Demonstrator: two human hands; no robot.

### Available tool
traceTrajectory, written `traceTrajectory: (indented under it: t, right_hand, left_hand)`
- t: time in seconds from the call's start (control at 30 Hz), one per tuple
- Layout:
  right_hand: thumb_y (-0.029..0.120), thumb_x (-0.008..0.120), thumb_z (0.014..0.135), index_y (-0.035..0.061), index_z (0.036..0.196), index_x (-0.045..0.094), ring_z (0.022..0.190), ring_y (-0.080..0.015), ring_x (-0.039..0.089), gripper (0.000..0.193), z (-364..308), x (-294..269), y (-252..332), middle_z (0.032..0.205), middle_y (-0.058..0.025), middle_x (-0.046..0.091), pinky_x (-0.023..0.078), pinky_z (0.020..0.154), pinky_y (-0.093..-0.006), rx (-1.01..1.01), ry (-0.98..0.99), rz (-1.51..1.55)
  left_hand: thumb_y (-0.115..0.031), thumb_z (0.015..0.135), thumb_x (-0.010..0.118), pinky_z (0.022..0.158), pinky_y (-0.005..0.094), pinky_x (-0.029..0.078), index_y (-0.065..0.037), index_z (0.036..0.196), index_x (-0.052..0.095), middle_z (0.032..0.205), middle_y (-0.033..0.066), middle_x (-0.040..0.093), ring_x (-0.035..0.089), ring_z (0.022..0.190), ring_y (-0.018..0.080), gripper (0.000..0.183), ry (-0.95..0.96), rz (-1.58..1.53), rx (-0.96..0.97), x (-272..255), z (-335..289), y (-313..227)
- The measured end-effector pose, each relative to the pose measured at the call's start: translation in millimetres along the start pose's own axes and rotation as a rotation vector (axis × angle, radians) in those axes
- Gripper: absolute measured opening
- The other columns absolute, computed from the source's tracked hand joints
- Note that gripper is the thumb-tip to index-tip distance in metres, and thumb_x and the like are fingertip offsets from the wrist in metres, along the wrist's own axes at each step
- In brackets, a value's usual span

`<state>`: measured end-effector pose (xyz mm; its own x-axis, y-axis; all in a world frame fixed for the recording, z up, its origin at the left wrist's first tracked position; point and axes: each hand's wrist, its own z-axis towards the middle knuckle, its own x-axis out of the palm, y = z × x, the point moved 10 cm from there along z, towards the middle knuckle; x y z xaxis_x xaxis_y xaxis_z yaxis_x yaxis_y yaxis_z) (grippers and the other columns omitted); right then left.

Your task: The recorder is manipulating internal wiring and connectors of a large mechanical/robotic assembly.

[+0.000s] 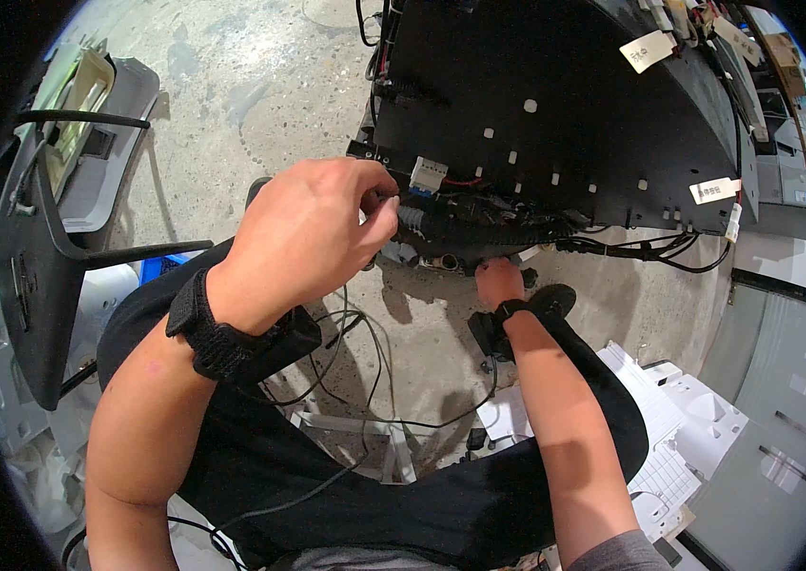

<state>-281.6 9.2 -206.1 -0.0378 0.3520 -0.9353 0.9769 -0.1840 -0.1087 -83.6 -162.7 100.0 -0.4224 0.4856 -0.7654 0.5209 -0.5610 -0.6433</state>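
Note:
My left hand [303, 233] is raised beside the lower left edge of a large black panel [479, 86], thumb and fingertips pinched together. What the pinch holds, if anything, is too small to make out. Right by those fingertips run a black corrugated cable sleeve [412, 219] and a white multi-pin connector [429, 175]. Lower and to the right, my right hand [500, 283] is closed under the dark wiring bundle [508, 226]. Its fingertips are turned away, so what it grips is hidden. A short brass-coloured cylindrical part [439, 262] lies between the two hands.
Paper tags [647, 51] hang from the panel's right side, above looped black cables [650, 252]. A thin grey cable [379, 366] trails between my knees. White sheets [655, 428] lie at right. A black frame [51, 247] and grey plastic housing [127, 133] stand at left.

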Motion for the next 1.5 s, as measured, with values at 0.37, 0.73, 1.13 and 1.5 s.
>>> traceTrajectory:
  t: [0.37, 0.73, 1.13, 1.5]
  right_hand:
    - [0.022, 0.049, 0.082, 0.0017, 0.078, 0.061, 0.070, -0.0327, 0.060, 0.024, 7, -11, 9, 0.075, -0.0181, 0.061, 0.049, 0.062, -0.0433, 0.051, 0.206, 0.177]
    - [0.030, 0.044, 0.085, -0.0007, 0.082, 0.059, 0.076, -0.0367, 0.058, 0.034, 5, -1, 5, 0.077, -0.0194, 0.061, 0.047, 0.071, -0.0456, 0.079, 0.067, 0.396]
    - [0.028, 0.053, 0.080, 0.0070, 0.075, 0.062, 0.067, -0.0305, 0.061, 0.024, 1, -26, 36, 0.070, -0.0142, 0.061, 0.048, 0.060, -0.0435, -0.311, 0.246, -0.014]
    - [0.028, 0.052, 0.079, 0.0037, 0.083, 0.063, 0.082, -0.0345, 0.057, 0.027, 17, -1, -17, 0.083, -0.0173, 0.061, 0.044, 0.072, -0.0434, 0.211, 0.222, 0.425]
  left_hand:
    - [-0.016, 0.078, 0.056, 0.059, 0.0326, 0.046, 0.000, 0.087, 0.061, 0.076, 0.0155, 0.061, 0.058, 0.063, 0.0267, 0.019, 0.024, -0.035, -0.052, -4, 0, 10]
    - [-0.015, 0.076, 0.059, 0.060, 0.0314, 0.047, -0.003, 0.086, 0.062, 0.073, 0.0129, 0.060, 0.060, 0.064, 0.0235, 0.015, 0.035, 0.005, -0.009, 0, -2, 3]
    - [-0.013, 0.076, 0.059, 0.060, 0.0327, 0.047, -0.002, 0.085, 0.060, 0.074, 0.0127, 0.060, 0.060, 0.065, 0.0243, 0.014, 0.038, -0.008, 0.055, 5, 2, -9]
    - [-0.014, 0.074, 0.059, 0.060, 0.0363, 0.047, -0.002, 0.083, 0.060, 0.073, 0.0136, 0.060, 0.058, 0.067, 0.0296, 0.015, 0.045, 0.070, 0.075, 8, 4, -15]
